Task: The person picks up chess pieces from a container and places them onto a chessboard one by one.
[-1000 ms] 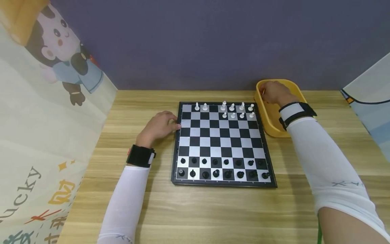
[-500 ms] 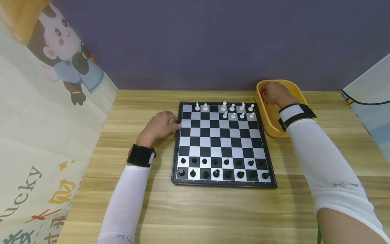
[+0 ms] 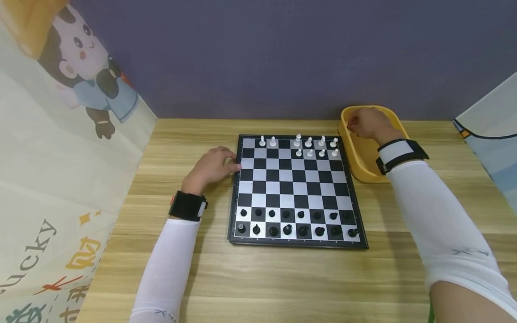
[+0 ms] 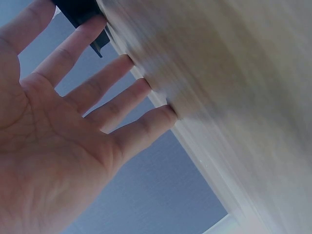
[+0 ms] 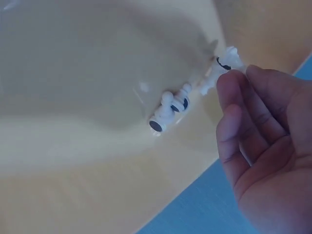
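Note:
My left hand (image 3: 212, 168) rests at the left edge of the chessboard (image 3: 291, 179), its thumb right at the border. Extended fingers (image 4: 105, 109) show in the left wrist view, with their tips on the wooden table. Inside the yellow basket (image 3: 357, 166), my right hand (image 3: 369, 123) is near the left wall. Its thumb and fingertips pinch a white chess piece (image 5: 233, 57), partly hidden by the fingers. Small white pawns (image 5: 163, 117) lie on their sides in the basket. On the board, white pieces (image 3: 297, 141) stand along the far rows and black pieces (image 3: 287, 229) along the near rows.
The basket stands on the wooden table (image 3: 282, 282) directly to the right of the board. A dark blue panel (image 3: 258, 58) rises behind the table's far edge. A printed cloth (image 3: 52, 179) borders the left side.
My right hand has shifted slightly to the right within the basket, and its forearm has moved right too. The left hand and the pieces on the board have stayed in place.

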{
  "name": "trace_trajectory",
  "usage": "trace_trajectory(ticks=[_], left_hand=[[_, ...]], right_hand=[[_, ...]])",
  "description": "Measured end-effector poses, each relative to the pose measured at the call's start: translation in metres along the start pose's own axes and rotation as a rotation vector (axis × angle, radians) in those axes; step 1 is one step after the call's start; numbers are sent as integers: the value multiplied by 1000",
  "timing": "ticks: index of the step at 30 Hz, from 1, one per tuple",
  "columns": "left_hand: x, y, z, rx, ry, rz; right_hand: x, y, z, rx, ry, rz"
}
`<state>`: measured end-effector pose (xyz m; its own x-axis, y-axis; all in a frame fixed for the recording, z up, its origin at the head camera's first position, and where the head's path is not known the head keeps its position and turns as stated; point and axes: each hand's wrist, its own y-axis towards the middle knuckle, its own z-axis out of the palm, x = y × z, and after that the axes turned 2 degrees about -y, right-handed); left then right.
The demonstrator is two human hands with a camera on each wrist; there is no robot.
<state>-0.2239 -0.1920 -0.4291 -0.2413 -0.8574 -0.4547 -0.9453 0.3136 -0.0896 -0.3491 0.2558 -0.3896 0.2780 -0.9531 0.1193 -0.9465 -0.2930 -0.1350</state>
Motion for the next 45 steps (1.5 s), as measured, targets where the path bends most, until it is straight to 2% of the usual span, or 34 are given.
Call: trace_trajectory(ticks=[10, 20, 30, 37, 45], left_hand=[[0, 0, -1, 5, -4, -4], [1, 0, -1, 7, -4, -11], [3, 0, 0, 1, -8, -8], [3, 0, 0, -2, 1, -9], [2, 1, -1, -4, -11, -7]], right_hand=[[6, -15, -23, -58, 36, -19], [16, -27, -36, -113, 45, -14], [53, -36, -48, -180, 3, -90], [80, -42, -51, -230, -31, -180], [105, -51, -48, -220, 11, -186]])
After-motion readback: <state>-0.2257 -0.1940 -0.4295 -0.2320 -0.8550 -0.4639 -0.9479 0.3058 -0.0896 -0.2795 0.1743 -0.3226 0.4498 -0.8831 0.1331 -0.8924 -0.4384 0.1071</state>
